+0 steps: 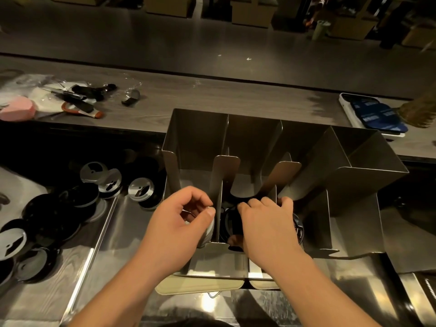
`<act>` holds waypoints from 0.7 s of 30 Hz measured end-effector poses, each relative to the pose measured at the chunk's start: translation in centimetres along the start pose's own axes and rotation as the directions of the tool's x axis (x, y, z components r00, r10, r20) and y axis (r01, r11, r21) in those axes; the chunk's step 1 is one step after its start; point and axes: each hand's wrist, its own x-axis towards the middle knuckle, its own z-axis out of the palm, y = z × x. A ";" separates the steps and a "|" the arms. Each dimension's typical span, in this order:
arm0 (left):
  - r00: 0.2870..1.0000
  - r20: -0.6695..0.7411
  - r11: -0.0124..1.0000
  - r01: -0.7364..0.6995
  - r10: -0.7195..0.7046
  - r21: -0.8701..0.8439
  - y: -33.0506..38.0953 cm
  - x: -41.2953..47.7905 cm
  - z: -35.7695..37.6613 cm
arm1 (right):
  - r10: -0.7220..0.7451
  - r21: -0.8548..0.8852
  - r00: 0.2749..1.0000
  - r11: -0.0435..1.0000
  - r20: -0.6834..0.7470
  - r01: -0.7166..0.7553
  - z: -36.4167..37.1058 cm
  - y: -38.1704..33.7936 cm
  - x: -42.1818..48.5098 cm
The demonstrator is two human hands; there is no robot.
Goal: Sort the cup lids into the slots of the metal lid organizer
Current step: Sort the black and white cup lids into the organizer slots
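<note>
Left hand [184, 217] is pinching pale lid [210, 228], on edge, above organizer's [354, 208] leftmost slot. Right hand [265, 224] is gripping black lids [230, 224] one slot over. Loose lids [77, 199] are lying toward counter's [108, 246] left edge.

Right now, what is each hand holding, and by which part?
The left hand pinches a pale lid by its rim, in the leftmost slot. The right hand curls over the top edge of a black lid; exact grip hidden.
</note>
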 end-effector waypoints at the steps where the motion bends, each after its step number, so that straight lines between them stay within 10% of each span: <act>1: 1.000 -0.001 1.000 -0.004 0.004 0.001 0.0 0.0 -0.1 | -0.005 -0.007 1.000 1.000 -0.003 0.005 0.1 0.0 0.0; 5: 1.000 -0.009 1.000 -0.021 0.021 0.001 0.1 -0.4 -0.9 | 0.001 0.052 0.999 0.999 -0.033 0.001 -0.3 0.2 -0.6; 9: 0.992 -0.116 0.997 -0.062 0.058 -0.037 0.0 -0.9 -3.5 | 0.134 0.377 0.908 0.926 -0.396 0.028 -1.3 -0.3 -2.1; 15: 0.968 -0.252 0.999 0.003 0.007 0.039 -4.1 -1.1 -10.1 | -0.233 0.496 0.647 0.474 -0.726 0.727 -5.8 -9.1 -3.5; 18: 0.962 -0.246 0.992 0.124 -0.119 0.008 -9.0 -1.3 -13.3 | -0.414 0.567 0.648 0.316 -0.639 0.761 -4.5 -15.7 -1.4; 21: 0.926 -0.298 0.940 0.291 -0.230 0.179 -15.7 -2.0 -17.0 | -0.550 0.710 0.784 0.426 -0.288 0.560 0.1 -21.1 2.2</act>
